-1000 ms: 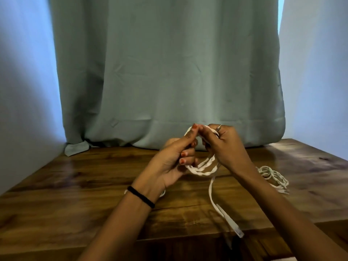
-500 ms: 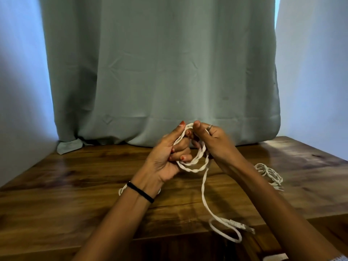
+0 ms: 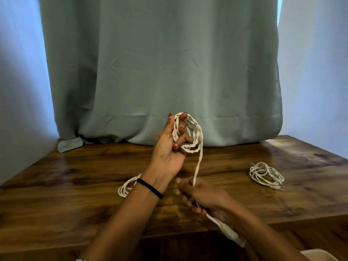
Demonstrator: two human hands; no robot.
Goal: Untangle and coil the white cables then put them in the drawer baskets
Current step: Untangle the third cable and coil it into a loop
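At nine o'clock on the wooden table (image 3: 75, 185), a loose white cable loop (image 3: 125, 189) lies beside the wrist. At centre, the raised left hand (image 3: 169, 147) holds the coiled white cable (image 3: 190, 132) around its curled fingers. Its tail drops toward five o'clock into the blurred right hand (image 3: 201, 194), which grips it. At three o'clock, a finished coil (image 3: 265, 175) rests on the table.

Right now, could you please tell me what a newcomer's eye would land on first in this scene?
First, the left hand raised at centre, holding white cable loops wound around its fingers. A strand runs down from them into the right hand near the front of the wooden table, in front of a grey-green curtain. To the right, a coiled cable lies on the table.
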